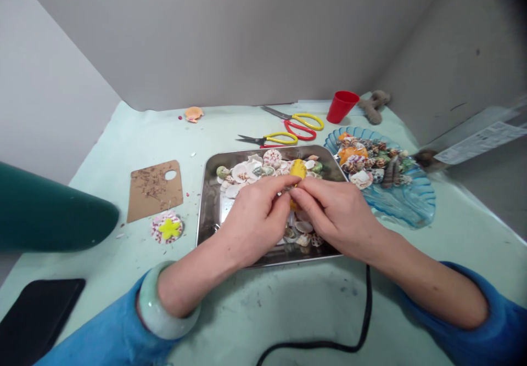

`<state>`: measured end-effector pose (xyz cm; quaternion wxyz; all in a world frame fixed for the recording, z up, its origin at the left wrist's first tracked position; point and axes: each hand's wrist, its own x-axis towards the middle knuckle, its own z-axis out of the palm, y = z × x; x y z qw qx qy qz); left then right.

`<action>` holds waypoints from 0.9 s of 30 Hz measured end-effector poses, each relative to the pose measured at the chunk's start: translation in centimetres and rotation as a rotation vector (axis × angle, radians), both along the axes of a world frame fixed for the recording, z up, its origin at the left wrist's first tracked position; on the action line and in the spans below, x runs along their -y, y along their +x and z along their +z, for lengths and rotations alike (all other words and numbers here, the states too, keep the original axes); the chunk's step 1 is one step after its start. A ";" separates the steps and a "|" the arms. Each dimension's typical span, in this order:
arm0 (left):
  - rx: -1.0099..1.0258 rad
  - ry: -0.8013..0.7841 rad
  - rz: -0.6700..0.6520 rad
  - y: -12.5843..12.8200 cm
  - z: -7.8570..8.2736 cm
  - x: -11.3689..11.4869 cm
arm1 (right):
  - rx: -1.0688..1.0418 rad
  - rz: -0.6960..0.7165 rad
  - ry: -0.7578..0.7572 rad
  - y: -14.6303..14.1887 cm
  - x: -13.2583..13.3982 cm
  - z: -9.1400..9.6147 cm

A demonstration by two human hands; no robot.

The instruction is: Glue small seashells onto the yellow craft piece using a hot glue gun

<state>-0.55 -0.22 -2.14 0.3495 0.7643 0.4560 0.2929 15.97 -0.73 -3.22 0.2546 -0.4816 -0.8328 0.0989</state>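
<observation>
My left hand (261, 212) and my right hand (340, 215) meet above a metal tray (200, 218). Thumb and forefinger of each are pinched together at the fingertips, around something small and mostly covered that I cannot make out. Beneath and behind the fingers lies a yellow object (298, 168), partly hidden. Loose seashells (247, 169), white, speckled and greenish, fill the far part of the tray. More shells (303, 227) show below my right fingers. A pale green bangle (167, 305) circles my left wrist.
Scissors with yellow handles (284, 138) lie behind the tray, near a red cup (342, 108). On the right, a blue shell-shaped dish (407, 207) holds more shells. Left are a cardboard piece (154, 190), a shell with a yellow flower shape (168, 227) and a green cylinder (53, 209). A black cable (365, 311) runs in front.
</observation>
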 end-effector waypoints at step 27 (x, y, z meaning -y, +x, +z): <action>-0.004 0.006 -0.026 0.0 -0.1 0.0 | 0.017 -0.010 -0.007 0.0 0.2 0.1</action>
